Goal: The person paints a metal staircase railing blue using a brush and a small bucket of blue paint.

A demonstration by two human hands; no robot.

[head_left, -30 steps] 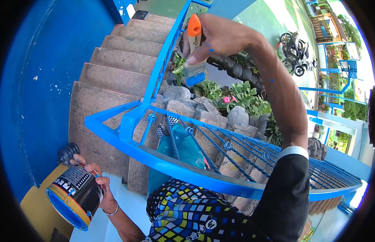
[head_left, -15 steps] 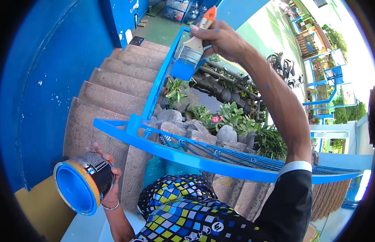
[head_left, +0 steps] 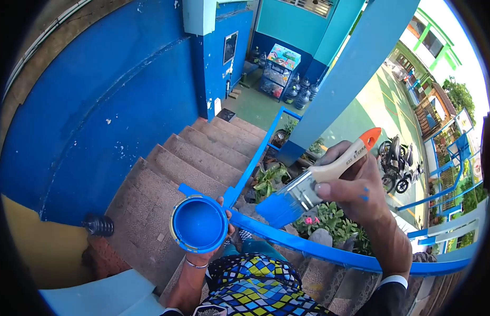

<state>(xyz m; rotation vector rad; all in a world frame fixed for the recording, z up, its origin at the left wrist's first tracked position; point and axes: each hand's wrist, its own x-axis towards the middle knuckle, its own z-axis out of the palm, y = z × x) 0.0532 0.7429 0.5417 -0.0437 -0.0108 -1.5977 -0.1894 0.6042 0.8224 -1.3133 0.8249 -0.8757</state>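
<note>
In my left hand (head_left: 209, 255) is a round paint can (head_left: 199, 224), its open top facing me and blue paint inside. My fingers wrap round its right side and underside. My right hand (head_left: 355, 184) grips a wide paintbrush (head_left: 337, 160) by its pale handle with an orange end. Blue paint covers the bristles, which point down and left above the blue railing (head_left: 308, 243). A gap shows between the bristles and the can. The railing curves in front of my body, and another blue rail (head_left: 255, 158) runs down along the stairs.
Stone steps (head_left: 203, 152) descend beside a blue wall (head_left: 113, 105). A plastic bottle (head_left: 99, 225) lies at lower left. A pillar (head_left: 355, 73) rises beyond the railing, near plants (head_left: 270, 179). Motorcycles (head_left: 397, 163) stand farther right; a rack (head_left: 276, 76) is at the back.
The view has tilted up. My right hand has brought the brush lower and nearer to the can. My left hand has moved the can right and turned its opening towards me.
</note>
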